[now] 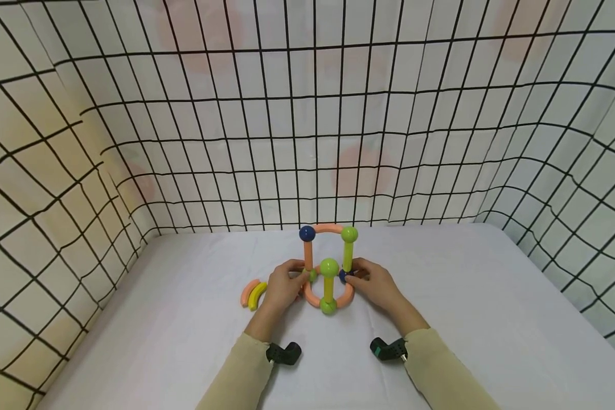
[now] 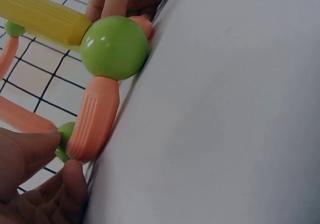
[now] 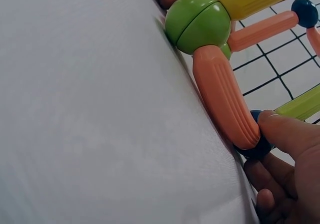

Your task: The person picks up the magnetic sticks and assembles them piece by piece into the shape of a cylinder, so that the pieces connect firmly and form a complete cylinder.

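A frame of toy rods and balls stands on the white table, its base a ring of curved orange rods (image 1: 312,298). My left hand (image 1: 283,287) pinches a green ball (image 2: 64,140) at the ring's left side. On the right side, my right hand (image 1: 378,283) grips a dark blue ball (image 3: 256,146) between thumb and fingers. Three uprights rise from the ring: an orange rod (image 1: 308,256) under a blue ball (image 1: 307,233), a lime rod (image 1: 348,257) under a green ball (image 1: 349,234), and a yellow rod (image 1: 328,290) in front. A curved orange rod (image 1: 328,228) links the two back tops.
Left of my left hand lie a loose curved orange rod (image 1: 249,292) and a curved yellow rod (image 1: 257,296). Black wire mesh (image 1: 315,138) over white cloth borders the table (image 1: 456,296) at the back and both sides.
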`<state>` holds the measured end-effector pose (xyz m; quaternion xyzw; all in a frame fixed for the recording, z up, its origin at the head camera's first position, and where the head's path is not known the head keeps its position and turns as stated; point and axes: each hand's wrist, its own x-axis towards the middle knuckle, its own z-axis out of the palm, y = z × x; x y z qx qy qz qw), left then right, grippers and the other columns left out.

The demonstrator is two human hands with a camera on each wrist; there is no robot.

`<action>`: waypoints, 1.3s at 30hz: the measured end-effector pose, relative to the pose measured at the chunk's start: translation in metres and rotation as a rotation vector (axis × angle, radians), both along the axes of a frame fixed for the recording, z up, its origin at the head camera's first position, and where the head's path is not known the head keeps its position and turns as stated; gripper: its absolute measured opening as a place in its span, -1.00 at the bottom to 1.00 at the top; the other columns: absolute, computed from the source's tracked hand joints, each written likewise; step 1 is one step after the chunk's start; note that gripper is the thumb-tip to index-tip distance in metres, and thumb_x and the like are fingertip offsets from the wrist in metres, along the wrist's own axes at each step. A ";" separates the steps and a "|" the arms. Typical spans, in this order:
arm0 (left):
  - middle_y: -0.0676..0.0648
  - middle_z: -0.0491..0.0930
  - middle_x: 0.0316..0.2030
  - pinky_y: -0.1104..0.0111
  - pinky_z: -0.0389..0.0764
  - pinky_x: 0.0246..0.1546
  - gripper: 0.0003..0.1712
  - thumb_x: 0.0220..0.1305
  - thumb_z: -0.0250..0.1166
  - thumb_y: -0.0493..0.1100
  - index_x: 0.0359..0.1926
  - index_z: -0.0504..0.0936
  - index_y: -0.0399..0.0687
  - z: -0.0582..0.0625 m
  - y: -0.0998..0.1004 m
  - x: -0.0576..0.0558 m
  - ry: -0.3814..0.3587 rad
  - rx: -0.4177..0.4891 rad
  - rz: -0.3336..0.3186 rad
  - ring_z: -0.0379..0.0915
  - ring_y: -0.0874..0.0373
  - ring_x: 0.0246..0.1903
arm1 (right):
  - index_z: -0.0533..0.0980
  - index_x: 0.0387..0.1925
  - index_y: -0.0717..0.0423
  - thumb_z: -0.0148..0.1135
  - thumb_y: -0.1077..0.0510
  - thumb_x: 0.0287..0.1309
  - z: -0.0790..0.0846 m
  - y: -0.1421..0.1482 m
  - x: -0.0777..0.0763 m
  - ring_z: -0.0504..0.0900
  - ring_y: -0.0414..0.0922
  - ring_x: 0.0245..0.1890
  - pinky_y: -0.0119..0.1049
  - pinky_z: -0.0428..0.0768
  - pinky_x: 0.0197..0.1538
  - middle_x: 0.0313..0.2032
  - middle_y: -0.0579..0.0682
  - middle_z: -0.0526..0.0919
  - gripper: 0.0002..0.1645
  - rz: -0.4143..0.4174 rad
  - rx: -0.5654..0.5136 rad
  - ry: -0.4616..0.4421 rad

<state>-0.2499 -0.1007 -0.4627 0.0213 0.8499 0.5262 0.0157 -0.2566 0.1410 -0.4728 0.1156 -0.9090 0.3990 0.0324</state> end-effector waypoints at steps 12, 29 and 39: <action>-0.16 0.61 0.08 0.41 0.56 -0.51 -0.60 0.35 0.31 -0.09 0.18 0.57 -0.04 0.026 -0.010 0.015 0.019 -0.192 0.020 0.52 0.17 -0.51 | 0.52 0.17 0.01 0.34 0.02 0.25 -0.005 0.001 0.002 0.64 -0.02 -0.01 0.11 0.54 0.16 0.05 0.04 0.68 -0.51 -0.005 -0.014 0.012; -0.07 0.71 -0.08 0.37 0.53 -0.32 -0.69 0.33 0.32 -0.13 0.08 0.65 -0.03 0.045 -0.061 0.031 0.161 -0.235 0.107 0.57 0.09 -0.27 | 0.53 0.12 0.00 0.35 0.02 0.24 -0.003 0.004 0.001 0.62 -0.06 -0.04 -0.02 0.58 0.09 -0.01 0.01 0.69 -0.56 -0.010 -0.013 0.027; -0.20 0.63 -0.12 0.40 0.58 -0.37 -0.62 0.34 0.31 -0.17 0.15 0.61 -0.12 0.047 -0.104 0.029 0.106 -0.184 0.163 0.57 0.10 -0.33 | 0.53 0.12 0.00 0.34 0.01 0.24 -0.005 0.006 0.001 0.61 -0.09 -0.06 -0.07 0.58 0.06 -0.02 -0.01 0.69 -0.56 -0.007 0.001 0.024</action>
